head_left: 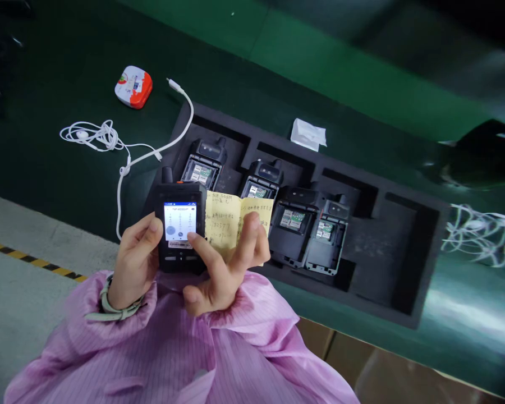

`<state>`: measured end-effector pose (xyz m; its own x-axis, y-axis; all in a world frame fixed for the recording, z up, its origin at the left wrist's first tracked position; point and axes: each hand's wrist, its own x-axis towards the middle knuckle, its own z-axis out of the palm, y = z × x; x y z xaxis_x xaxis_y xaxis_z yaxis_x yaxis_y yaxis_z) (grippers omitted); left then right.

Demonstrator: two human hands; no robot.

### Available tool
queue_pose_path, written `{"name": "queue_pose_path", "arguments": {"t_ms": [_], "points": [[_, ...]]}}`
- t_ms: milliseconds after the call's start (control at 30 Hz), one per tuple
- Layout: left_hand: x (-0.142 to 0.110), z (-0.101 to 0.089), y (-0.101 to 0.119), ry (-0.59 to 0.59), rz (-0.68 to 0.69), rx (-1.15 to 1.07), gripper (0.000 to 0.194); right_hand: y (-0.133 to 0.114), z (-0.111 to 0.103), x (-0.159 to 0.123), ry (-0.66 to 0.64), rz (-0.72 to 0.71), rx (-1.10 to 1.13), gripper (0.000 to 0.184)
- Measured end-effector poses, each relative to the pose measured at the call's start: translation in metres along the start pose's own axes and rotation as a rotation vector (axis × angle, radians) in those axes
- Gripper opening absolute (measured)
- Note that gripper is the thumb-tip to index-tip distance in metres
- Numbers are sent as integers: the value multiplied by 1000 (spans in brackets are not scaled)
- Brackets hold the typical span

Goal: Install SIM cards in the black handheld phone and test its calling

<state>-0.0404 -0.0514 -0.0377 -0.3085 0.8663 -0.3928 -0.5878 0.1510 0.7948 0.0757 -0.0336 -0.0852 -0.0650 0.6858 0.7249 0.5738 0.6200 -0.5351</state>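
My left hand (135, 255) is wrapped round a black handheld radio (180, 219) with a stub antenna, holding it upright with the thumb along its left edge. Its lit touchscreen shows a number keypad. With the index fingertip, my right hand (221, 272) touches the lower right of that screen; its other fingers are spread and grip nothing I can see. Behind the right hand lies a creased yellow paper (222, 216) with handwriting, partly covered by the fingers. Several more radios, such as one at the right (328, 238), lie with their backs uncovered in a dark foam tray (374, 252).
On the green table (88, 50) are a red and white tin (133, 87), bundled white earphones (105, 136) and a thick white cable (177, 140). A white packet (308, 133) lies behind the tray. More tangled white wires (477, 233) lie to the right.
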Motion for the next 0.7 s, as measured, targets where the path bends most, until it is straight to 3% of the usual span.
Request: {"name": "queue_pose_path", "arguments": {"t_ms": [200, 333, 400, 467, 700], "points": [[-1, -1, -1, 17, -10, -11, 24, 0, -7, 0, -167, -76, 28, 53], [-1, -2, -1, 36, 1, -6, 23, 3, -10, -10, -286, -85, -17, 76], [-1, -2, -1, 29, 0, -15, 24, 4, -10, -16, -268, -6, -65, 89], [-1, -1, -1, 20, -8, -29, 27, 3, -9, -18, -223, 63, -68, 90], [1, -2, -3, 37, 1, 28, 27, -1, -6, -9, -119, 109, 55, 63]]}}
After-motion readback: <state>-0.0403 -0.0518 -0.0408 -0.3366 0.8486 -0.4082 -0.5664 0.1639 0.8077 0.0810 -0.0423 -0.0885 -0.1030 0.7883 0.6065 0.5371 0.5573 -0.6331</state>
